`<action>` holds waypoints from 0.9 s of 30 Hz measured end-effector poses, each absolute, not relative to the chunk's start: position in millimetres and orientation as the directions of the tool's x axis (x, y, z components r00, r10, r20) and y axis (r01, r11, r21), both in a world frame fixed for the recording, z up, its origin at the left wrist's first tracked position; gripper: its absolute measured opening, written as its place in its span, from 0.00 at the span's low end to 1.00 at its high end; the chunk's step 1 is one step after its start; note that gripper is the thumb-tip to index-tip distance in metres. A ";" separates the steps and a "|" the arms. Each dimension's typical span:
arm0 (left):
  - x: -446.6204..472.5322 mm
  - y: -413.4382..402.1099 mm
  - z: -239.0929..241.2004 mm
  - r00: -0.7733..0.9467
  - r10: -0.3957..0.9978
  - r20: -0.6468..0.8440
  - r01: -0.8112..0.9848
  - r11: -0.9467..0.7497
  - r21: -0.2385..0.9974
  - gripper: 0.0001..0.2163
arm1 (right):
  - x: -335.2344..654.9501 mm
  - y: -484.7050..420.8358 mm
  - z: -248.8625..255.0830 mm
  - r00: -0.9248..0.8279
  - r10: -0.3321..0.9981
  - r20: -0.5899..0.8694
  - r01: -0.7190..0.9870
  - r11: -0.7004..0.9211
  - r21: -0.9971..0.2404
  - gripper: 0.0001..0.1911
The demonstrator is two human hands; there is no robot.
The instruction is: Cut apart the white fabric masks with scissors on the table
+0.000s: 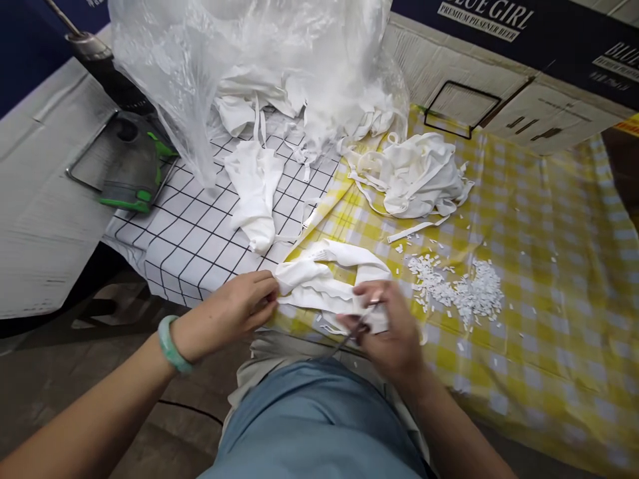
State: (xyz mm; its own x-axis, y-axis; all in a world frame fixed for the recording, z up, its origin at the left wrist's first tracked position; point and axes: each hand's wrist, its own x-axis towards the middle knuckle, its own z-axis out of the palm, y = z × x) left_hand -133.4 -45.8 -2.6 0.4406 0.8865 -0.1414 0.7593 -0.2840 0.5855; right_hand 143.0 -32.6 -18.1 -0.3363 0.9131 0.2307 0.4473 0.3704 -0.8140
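A white strappy cloth garment point(329, 291) lies bunched at the table's near edge, in front of my body. My left hand point(242, 301) pinches its left end between closed fingers. At its right end, my right hand point(392, 329) is closed around metal scissors point(345, 342), whose blades point down and left; the handles are mostly hidden by my fingers. Just beyond lies another white garment point(255, 189), stretched out lengthwise. A heap of white strappy garments point(422, 174) sits farther right. Small white clippings point(474, 293) are piled right of my right hand.
A large clear plastic bag point(249, 40) with white garments stands at the back. A grey-green cordless tool point(130, 159) lies at the left by a cardboard box point(44, 173). Beer cartons point(499, 73) line the back right. Checked yellow cloth point(554, 266) covers the right side.
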 end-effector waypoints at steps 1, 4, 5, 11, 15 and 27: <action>-131.6 -49.2 -2.9 0.420 0.897 -0.138 0.753 -0.260 0.605 0.07 | 128.3 -33.5 -21.1 -0.430 0.876 0.218 0.409 0.405 -0.818 0.17; -123.3 -57.1 -5.7 0.361 0.928 -0.095 0.729 -0.217 0.649 0.04 | 95.0 -30.3 -28.5 -0.488 0.857 0.167 0.383 0.383 -0.841 0.13; -118.8 -58.9 -7.8 0.344 0.937 -0.054 0.713 -0.223 0.665 0.04 | 89.2 -26.8 -28.4 -0.458 0.880 0.124 0.371 0.316 -0.873 0.12; -90.1 -57.8 -10.9 0.121 0.993 -0.014 0.448 -0.042 0.893 0.07 | 91.8 10.7 4.1 -0.475 0.849 -0.232 0.094 -0.213 -0.973 0.12; -95.3 -46.2 14.8 0.153 0.970 -0.189 0.350 0.126 0.928 0.10 | 101.2 36.1 24.1 -0.562 0.740 -0.369 0.037 -0.423 -0.905 0.20; -53.6 -11.3 40.6 0.172 0.978 0.118 -0.033 -0.114 0.993 0.12 | 95.6 31.2 -1.3 -0.572 0.760 -0.308 -0.224 -0.506 -0.833 0.28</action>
State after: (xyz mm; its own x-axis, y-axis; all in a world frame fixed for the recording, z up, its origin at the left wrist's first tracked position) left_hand -53.6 -11.3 40.6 0.1720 0.9780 0.1177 -0.0333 -0.1137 0.9930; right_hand 95.6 31.2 -1.3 -0.5723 0.7600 -0.3079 -0.2235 -0.5058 -0.8332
